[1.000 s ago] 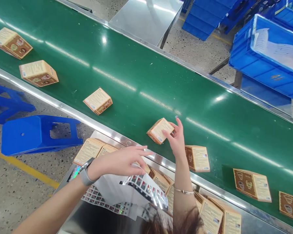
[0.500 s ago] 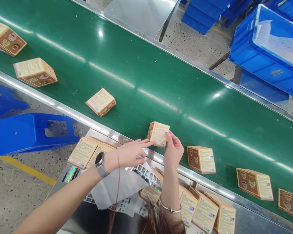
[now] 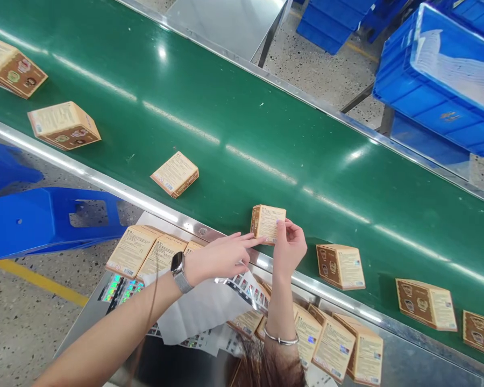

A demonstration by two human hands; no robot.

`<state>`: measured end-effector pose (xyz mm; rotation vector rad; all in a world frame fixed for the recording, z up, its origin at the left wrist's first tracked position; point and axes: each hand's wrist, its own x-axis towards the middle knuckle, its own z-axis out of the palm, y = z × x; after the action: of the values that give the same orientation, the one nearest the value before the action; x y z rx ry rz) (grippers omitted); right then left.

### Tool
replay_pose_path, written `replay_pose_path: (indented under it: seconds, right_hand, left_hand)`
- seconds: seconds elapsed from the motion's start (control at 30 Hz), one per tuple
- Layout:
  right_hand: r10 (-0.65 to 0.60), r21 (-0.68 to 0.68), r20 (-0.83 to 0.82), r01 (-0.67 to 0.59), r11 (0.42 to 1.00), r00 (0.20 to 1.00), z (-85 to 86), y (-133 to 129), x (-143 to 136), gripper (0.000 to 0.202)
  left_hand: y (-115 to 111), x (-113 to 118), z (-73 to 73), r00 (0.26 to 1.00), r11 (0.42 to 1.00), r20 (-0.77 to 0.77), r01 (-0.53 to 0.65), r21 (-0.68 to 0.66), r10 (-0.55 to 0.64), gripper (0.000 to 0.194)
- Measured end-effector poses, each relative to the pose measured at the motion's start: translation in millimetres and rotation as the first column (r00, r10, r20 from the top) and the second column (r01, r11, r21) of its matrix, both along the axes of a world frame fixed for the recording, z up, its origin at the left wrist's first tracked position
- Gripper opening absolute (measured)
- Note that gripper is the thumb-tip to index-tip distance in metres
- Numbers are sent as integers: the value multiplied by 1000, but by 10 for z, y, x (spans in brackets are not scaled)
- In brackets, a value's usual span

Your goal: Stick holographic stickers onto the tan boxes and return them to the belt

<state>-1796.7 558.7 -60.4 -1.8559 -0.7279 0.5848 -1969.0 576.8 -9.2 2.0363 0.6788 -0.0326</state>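
A tan and brown carton (image 3: 269,221) sits at the near side of the green conveyor belt (image 3: 210,113). My right hand (image 3: 289,250) is pinched at the carton's right edge, on a small shiny sticker mostly hidden by the fingertips. My left hand (image 3: 221,258), below a wristwatch, stretches its index finger to the carton's lower left edge. Its other fingers are curled over a sheet of stickers (image 3: 248,290), which seems gripped there, though the hold is partly hidden. The sheet's white backing (image 3: 197,312) hangs below.
Other cartons ride the belt, one to the left (image 3: 175,173) and one to the right (image 3: 341,266). More cartons (image 3: 334,349) stand on the metal side table. A blue stool (image 3: 20,220) is at left. A blue crate (image 3: 435,91) holds pale sheets beyond the belt.
The cartons on the belt have shifted slightly to the right. Both hands have moved along with the middle carton, the left one more, bringing the sticker sheet with it.
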Motion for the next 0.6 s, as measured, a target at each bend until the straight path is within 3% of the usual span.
replay_pose_path:
  seconds: [0.13,0.27,0.33,0.4,0.43,0.5,0.57,0.6]
  right_hand:
    - [11,-1,111,-11,1000,994,1,3,116,44]
    - [47,-54,257,-34,998,965,79,-20,256,47]
    - [103,-96,369,-73,993,924,207,-82,293,46]
    - [251,-136,412,-213,968,876,403,-184,291,45]
    - [388,-170,379,-349,922,840,517,-243,274,44]
    - [704,-247,211,-659,710,678,742,-356,210,38]
    - [866,-287,29,-825,486,500,921,-432,125,28]
    - [888,-302,-23,-850,431,459,984,-452,83,24]
  left_hand:
    - [-45,102,-16,999,990,0,34,137,-34,29]
    - [-83,198,2,996,936,39,60,346,-78,14]
    - [-72,187,57,995,932,37,71,355,-90,12]
    - [-42,118,154,998,960,-16,64,274,-62,18]
    - [-24,64,213,999,976,-45,38,216,-30,21]
    - [10,-65,329,997,994,-49,-58,95,62,26]
    - [26,-198,416,988,987,23,-151,-52,152,23]
    - [24,-256,445,981,976,59,-176,-128,184,22]
